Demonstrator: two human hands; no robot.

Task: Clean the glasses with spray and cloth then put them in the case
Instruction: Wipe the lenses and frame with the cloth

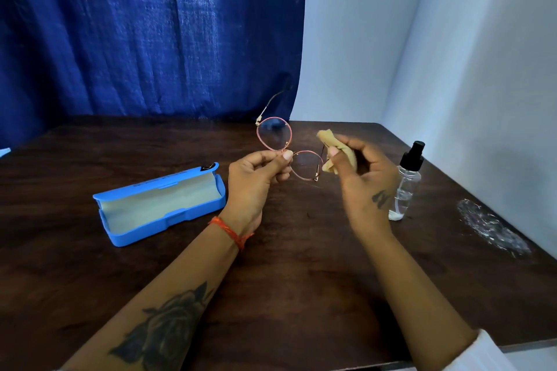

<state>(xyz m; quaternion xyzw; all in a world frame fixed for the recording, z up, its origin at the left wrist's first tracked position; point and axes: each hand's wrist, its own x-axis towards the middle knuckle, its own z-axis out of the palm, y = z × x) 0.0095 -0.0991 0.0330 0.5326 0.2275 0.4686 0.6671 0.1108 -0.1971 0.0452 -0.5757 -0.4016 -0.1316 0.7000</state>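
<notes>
Your left hand (pixel 256 178) is raised above the bench (pixel 301 280), its grip clamped on the glasses (pixel 289 150): thumb and fingers pinch the frame at the bridge between the two lenses. The glasses are clear of the bench and tilted, one lens up and away from you, the other lower and toward your right hand (pixel 358 178). One temple arm sticks up from the upper lens toward the blue curtain (pixel 135 33).

Your right hand's grip is closed round the yellow cloth (pixel 334 150), thumb pressing it against the fingers. The cloth sits just beside the outer edge of the lower lens; contact cannot be confirmed.

The blue case (pixel 159 205) lies open on the bench to your left. The spray bottle (pixel 405 184) stands upright just beyond your right hand. A pale scuffed patch (pixel 491 229) marks the bench at far right.
</notes>
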